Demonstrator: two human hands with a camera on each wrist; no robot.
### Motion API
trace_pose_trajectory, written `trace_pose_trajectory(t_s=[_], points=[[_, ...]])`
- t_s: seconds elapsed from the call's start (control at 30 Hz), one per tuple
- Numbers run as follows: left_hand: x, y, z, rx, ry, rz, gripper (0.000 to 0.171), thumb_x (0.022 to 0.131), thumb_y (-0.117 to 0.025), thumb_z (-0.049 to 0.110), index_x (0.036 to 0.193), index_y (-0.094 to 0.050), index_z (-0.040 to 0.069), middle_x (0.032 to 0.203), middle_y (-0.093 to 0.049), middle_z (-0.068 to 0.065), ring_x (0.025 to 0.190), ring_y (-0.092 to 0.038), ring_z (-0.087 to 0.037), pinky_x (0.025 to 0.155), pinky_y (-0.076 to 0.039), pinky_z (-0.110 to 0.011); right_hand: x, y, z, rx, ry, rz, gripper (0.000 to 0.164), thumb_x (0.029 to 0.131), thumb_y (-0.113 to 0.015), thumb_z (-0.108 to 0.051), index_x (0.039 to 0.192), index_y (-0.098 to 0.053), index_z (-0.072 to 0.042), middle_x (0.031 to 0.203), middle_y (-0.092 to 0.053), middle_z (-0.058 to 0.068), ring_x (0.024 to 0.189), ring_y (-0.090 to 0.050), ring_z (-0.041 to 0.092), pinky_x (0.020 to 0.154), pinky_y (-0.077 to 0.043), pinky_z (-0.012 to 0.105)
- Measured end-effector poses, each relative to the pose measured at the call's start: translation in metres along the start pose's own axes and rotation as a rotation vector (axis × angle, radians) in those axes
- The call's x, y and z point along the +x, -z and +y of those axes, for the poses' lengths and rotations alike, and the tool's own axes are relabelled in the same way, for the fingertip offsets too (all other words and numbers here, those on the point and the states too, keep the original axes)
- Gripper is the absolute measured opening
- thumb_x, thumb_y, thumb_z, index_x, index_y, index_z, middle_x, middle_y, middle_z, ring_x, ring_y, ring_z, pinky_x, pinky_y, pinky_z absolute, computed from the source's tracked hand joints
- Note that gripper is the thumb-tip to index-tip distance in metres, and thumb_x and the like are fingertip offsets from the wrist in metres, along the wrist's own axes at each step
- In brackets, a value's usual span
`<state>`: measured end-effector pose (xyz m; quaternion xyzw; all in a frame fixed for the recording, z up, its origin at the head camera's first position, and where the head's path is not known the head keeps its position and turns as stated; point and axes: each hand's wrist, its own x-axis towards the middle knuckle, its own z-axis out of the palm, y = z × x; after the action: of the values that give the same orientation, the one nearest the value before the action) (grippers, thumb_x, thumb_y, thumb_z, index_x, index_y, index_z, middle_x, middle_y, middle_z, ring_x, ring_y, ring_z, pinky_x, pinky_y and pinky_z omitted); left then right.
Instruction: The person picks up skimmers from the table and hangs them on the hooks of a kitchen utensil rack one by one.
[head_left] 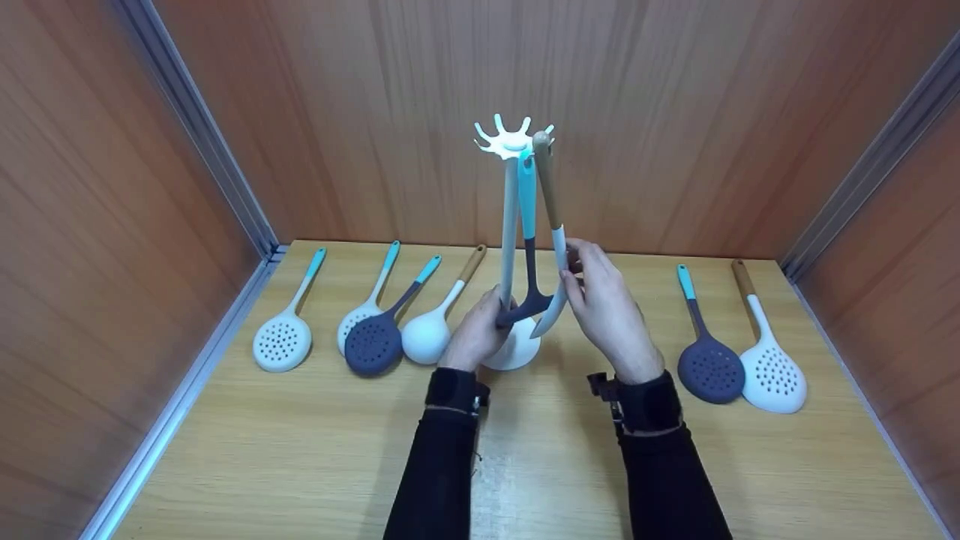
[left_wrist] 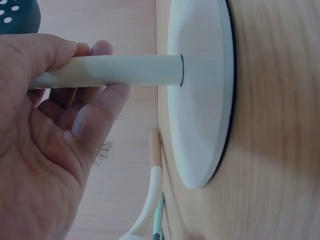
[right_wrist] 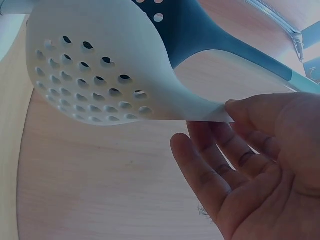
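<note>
My left hand (head_left: 478, 330) grips the white pole (head_left: 509, 232) of an upright utensil stand, low down above its round base (left_wrist: 200, 115). Prongs (head_left: 512, 140) fan out at the stand's top. From there hangs a dark skimmer (head_left: 531, 262) with a turquoise handle. Right of it, my right hand (head_left: 604, 300) pinches a white skimmer (right_wrist: 100, 65) by its neck, between thumb and fingers. Its brown handle (head_left: 548, 187) reaches up to the prongs; whether it hangs on one, I cannot tell. In the right wrist view the white head overlaps the dark one.
On the table's left lie two white skimmers (head_left: 282, 342) (head_left: 358, 319), a dark skimmer (head_left: 373, 345) and a white ladle (head_left: 426, 337). To the right lie a dark skimmer (head_left: 711, 369) and a white skimmer (head_left: 773, 377). Wood-look panels (head_left: 375, 112) enclose the table.
</note>
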<state>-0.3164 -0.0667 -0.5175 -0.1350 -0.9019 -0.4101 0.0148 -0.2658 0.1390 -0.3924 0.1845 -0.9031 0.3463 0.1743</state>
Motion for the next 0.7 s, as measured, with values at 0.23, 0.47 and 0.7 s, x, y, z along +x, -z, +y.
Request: trace_pose_trajectory(t_s=[0.23,0.47,0.7], points=[[0.0,0.0,-0.001,-0.002,0.02,-0.008,0.014,0.103,-0.061,0.014,0.111,-0.053,0.022,0.107,-0.057,0.0,0.103,-0.06,-0.021,0.091,-0.052,-0.043,0.0,0.001,0.001,0.007,-0.019,0.008,0.043,0.105,-0.059,-0.012,0.146,-0.047,-0.011,0.123,-0.059,0.007,0.113,-0.064,0.022,0.094,-0.058,0.043],[0.002,0.0,-0.002,-0.007,-0.008,-0.004,0.014,0.103,-0.061,0.013,0.112,-0.054,0.021,0.107,-0.059,-0.001,0.103,-0.061,-0.022,0.094,-0.052,-0.045,0.0,0.004,0.005,0.006,-0.015,0.024,0.041,0.106,-0.059,-0.016,0.146,-0.05,-0.012,0.12,-0.06,0.006,0.113,-0.063,0.021,0.096,-0.057,0.044],[0.004,0.0,-0.004,-0.025,-0.015,-0.007,0.014,0.101,-0.063,0.012,0.11,-0.057,0.02,0.104,-0.06,-0.001,0.102,-0.06,-0.022,0.095,-0.051,-0.045,-0.001,0.01,0.013,0.01,-0.046,0.032,0.042,0.105,-0.06,-0.015,0.146,-0.051,-0.013,0.122,-0.06,0.006,0.113,-0.063,0.022,0.097,-0.056,0.047]])
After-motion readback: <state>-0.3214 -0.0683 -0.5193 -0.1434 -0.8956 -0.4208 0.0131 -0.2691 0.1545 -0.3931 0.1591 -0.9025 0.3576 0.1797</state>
